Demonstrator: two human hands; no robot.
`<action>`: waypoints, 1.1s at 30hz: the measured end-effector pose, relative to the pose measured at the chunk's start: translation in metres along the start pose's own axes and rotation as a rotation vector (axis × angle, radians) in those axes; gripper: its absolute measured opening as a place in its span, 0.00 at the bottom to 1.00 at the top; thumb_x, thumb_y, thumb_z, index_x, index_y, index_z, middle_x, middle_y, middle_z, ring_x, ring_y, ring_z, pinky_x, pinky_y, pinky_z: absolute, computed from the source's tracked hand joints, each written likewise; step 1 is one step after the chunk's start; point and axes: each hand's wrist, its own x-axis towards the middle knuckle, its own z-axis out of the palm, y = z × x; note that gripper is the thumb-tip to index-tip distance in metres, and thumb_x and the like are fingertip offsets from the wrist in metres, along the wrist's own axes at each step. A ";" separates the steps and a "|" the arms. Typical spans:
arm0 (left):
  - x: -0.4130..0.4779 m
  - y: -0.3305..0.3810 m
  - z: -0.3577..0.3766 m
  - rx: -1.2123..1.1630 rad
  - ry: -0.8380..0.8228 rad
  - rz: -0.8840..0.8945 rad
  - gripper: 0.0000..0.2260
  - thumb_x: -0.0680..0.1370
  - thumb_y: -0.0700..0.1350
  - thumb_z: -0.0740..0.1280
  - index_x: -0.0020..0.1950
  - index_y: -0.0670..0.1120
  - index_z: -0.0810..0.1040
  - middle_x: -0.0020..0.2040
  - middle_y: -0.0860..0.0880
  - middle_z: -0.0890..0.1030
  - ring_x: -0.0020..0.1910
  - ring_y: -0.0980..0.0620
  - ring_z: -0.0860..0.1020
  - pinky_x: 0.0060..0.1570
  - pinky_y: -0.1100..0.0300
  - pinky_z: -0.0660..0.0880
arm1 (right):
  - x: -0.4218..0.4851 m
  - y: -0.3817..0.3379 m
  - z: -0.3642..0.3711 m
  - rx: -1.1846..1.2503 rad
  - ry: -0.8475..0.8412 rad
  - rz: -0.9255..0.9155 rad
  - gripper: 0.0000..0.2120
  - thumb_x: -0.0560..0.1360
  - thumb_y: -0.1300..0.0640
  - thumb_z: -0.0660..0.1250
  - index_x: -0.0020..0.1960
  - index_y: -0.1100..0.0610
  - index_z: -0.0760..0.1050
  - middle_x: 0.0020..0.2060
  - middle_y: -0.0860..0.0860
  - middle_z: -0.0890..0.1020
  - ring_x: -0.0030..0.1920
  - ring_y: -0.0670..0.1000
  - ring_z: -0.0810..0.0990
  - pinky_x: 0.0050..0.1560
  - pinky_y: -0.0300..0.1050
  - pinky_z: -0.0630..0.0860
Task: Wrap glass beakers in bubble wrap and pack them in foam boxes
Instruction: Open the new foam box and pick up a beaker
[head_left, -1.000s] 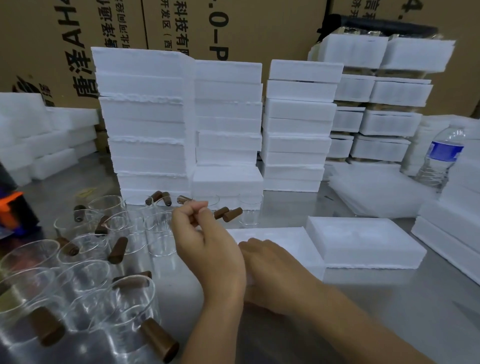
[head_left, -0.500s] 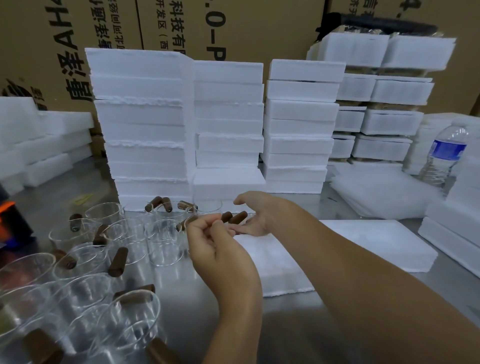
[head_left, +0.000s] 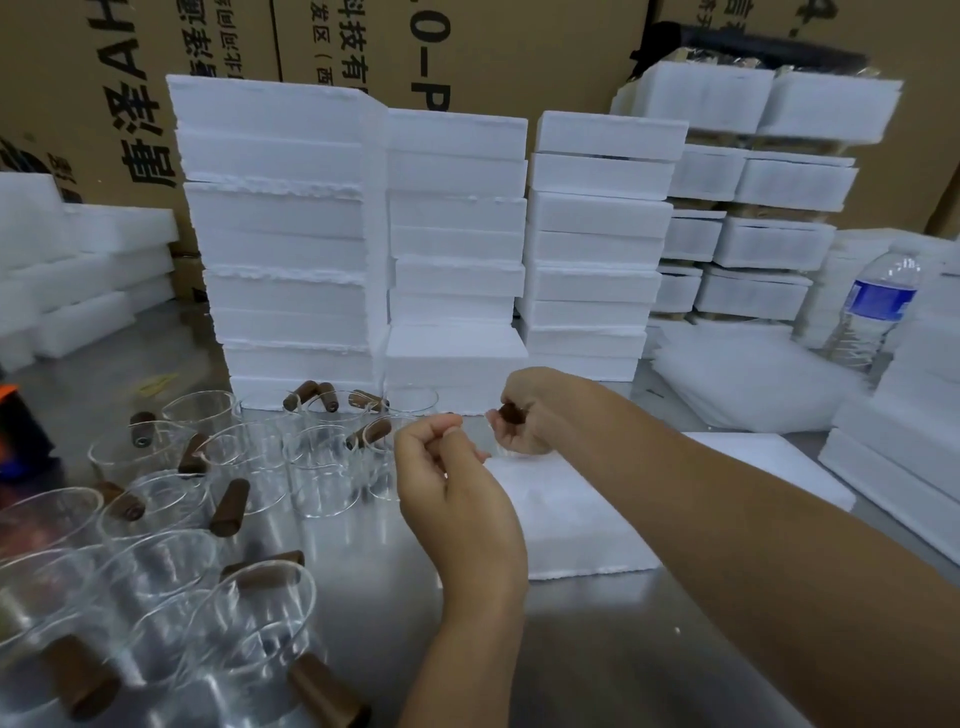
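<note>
My right hand (head_left: 524, 415) reaches over the flat foam box (head_left: 571, 525) and grips the brown wooden handle of a small glass beaker (head_left: 497, 440) at the foot of the foam stacks. My left hand (head_left: 452, 488) hovers just left of it, fingers curled and thumb against the forefinger, with nothing visible in it. Several more clear beakers with brown handles (head_left: 234, 467) stand crowded on the steel table to the left. A pile of white wrap sheets (head_left: 743, 379) lies at the back right.
Tall stacks of white foam boxes (head_left: 452, 234) line the back, with cardboard cartons (head_left: 467, 47) behind them. A second flat foam piece (head_left: 769, 467) lies right of my arm. A water bottle (head_left: 872, 312) stands far right. An orange and black object (head_left: 15, 415) sits at the left edge.
My right hand went from the flat foam box out to the beaker behind it and took hold of its handle. My left hand stayed raised with fingers curled.
</note>
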 end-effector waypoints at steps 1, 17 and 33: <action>-0.001 -0.001 0.001 0.001 -0.030 -0.035 0.11 0.78 0.35 0.58 0.41 0.49 0.74 0.31 0.55 0.74 0.32 0.59 0.73 0.40 0.58 0.72 | -0.007 0.000 -0.008 -0.015 -0.011 -0.048 0.10 0.79 0.65 0.54 0.39 0.62 0.67 0.30 0.55 0.72 0.25 0.48 0.69 0.18 0.29 0.65; -0.019 -0.008 0.010 -0.076 -0.751 -0.336 0.33 0.59 0.63 0.69 0.62 0.53 0.73 0.58 0.50 0.80 0.52 0.51 0.82 0.45 0.63 0.79 | -0.072 0.034 -0.160 -0.526 -0.515 -0.557 0.20 0.73 0.42 0.59 0.46 0.55 0.82 0.28 0.48 0.69 0.28 0.47 0.67 0.31 0.35 0.69; -0.021 -0.007 0.020 -0.282 -0.560 -0.422 0.28 0.59 0.58 0.69 0.54 0.44 0.79 0.45 0.46 0.85 0.47 0.42 0.83 0.39 0.58 0.81 | 0.043 -0.025 -0.263 -0.913 0.508 -0.759 0.16 0.78 0.56 0.64 0.64 0.56 0.72 0.60 0.55 0.77 0.56 0.52 0.75 0.55 0.41 0.68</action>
